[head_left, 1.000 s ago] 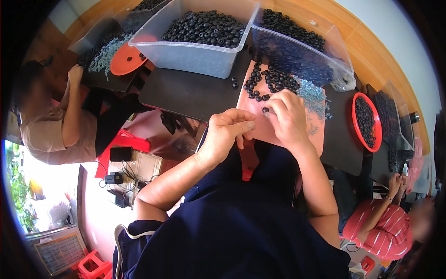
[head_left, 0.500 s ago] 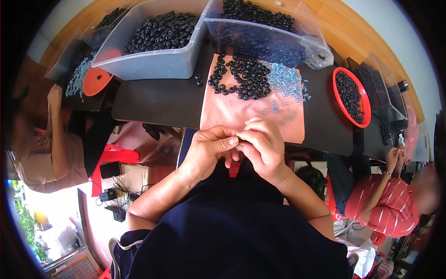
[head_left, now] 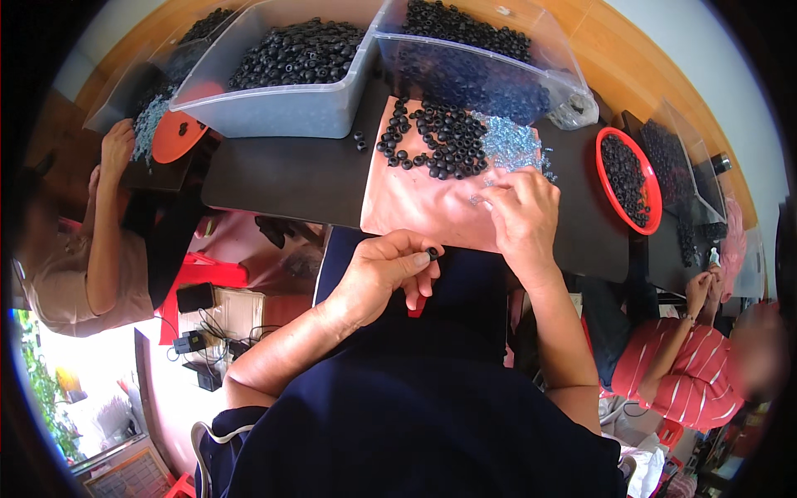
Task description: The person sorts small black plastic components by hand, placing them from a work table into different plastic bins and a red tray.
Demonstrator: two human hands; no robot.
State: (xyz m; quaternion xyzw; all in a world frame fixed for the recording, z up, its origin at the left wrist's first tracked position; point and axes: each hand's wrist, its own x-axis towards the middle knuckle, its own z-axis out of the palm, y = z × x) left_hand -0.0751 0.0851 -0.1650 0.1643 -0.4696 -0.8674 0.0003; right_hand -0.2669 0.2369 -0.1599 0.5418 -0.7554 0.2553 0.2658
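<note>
My left hand [head_left: 383, 270] is closed, pinching a small round black bead-like part [head_left: 432, 253] between thumb and forefinger in front of the table edge. Its other fingers curl beneath. My right hand [head_left: 527, 212] reaches over the pink mat [head_left: 415, 203], fingers bent down and somewhat apart, tips at a few loose clear pieces. Just beyond it lies a pile of small clear bluish pieces [head_left: 508, 141]. To the left of that pile, many black round parts [head_left: 448, 137] with holes are spread on the mat.
Two translucent bins [head_left: 274, 116] [head_left: 490, 50] full of black parts stand at the back. A red bowl [head_left: 628, 178] of black parts is on the right of the dark table [head_left: 282, 174]. People work at both sides, one in a striped shirt [head_left: 681, 365].
My hands have parted. The right hand has moved forward and right to the clear pieces; the left stays near its place, and the black part in it now shows.
</note>
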